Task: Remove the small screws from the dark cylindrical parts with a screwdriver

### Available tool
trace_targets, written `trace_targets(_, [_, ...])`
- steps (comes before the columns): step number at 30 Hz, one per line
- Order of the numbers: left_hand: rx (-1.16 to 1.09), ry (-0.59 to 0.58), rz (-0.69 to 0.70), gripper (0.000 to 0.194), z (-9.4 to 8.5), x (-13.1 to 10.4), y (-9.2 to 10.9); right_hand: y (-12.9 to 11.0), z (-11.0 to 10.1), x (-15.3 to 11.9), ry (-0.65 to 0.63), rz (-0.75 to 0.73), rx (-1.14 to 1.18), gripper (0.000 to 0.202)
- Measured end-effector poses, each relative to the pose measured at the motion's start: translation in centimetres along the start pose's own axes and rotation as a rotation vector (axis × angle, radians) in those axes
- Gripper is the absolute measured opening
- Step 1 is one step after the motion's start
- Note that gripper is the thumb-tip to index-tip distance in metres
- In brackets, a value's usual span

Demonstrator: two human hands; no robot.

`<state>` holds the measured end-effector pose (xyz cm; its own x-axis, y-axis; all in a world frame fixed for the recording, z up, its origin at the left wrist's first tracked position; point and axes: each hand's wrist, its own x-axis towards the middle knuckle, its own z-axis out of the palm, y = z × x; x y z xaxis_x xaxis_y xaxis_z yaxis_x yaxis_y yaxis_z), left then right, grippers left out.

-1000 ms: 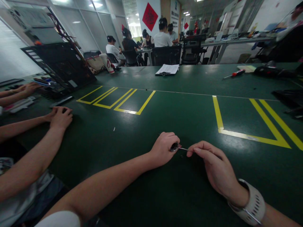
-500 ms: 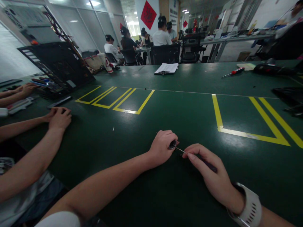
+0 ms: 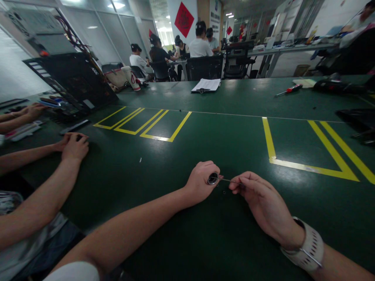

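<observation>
My left hand (image 3: 199, 182) is wrapped round a short hollow cylinder (image 3: 213, 178), its open end with a shiny metal rim facing right. Most of its body is hidden in the fist. Pinched in my right hand (image 3: 262, 203), a thin screwdriver (image 3: 227, 180) points left, its metal shaft reaching into the cylinder's mouth. The screwdriver's handle is hidden by the fingers. A tiny dark ring-like part (image 3: 224, 192) lies on the green table (image 3: 175, 242) between the hands.
Yellow tape outlines (image 3: 310, 168) mark the table. Another person's hands (image 3: 73, 146) rest at the left, by a black panel (image 3: 73, 78). Further back are a clipboard (image 3: 206, 84) and a red-handled screwdriver (image 3: 288, 90). Dark tools (image 3: 359, 121) lie at the right edge.
My right hand has turned and risen slightly, so the screwdriver's shaft lies more level and its dark handle no longer shows. The left hand with the cylinder has barely moved.
</observation>
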<state>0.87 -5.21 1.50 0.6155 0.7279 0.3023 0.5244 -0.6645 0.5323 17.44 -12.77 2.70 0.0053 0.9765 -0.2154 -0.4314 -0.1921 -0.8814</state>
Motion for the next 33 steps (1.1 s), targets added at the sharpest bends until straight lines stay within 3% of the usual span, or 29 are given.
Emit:
trace_targets(8, [0.132,-0.043,0.017,0.013,-0.08,-0.19,0.21,0.21,0.27,-0.48,0.022,-0.087,-0.192,0.014])
trace_targets(17, [0.082,-0.022,0.054,0.014,-0.11,-0.25,0.14,-0.16,-0.03,-0.02,0.007,0.009,-0.040,0.013])
trace_targets(33, [0.086,-0.006,0.041,0.013,0.21,-0.18,-0.07,0.11,-0.21,-0.01,0.042,-0.036,0.019,0.012])
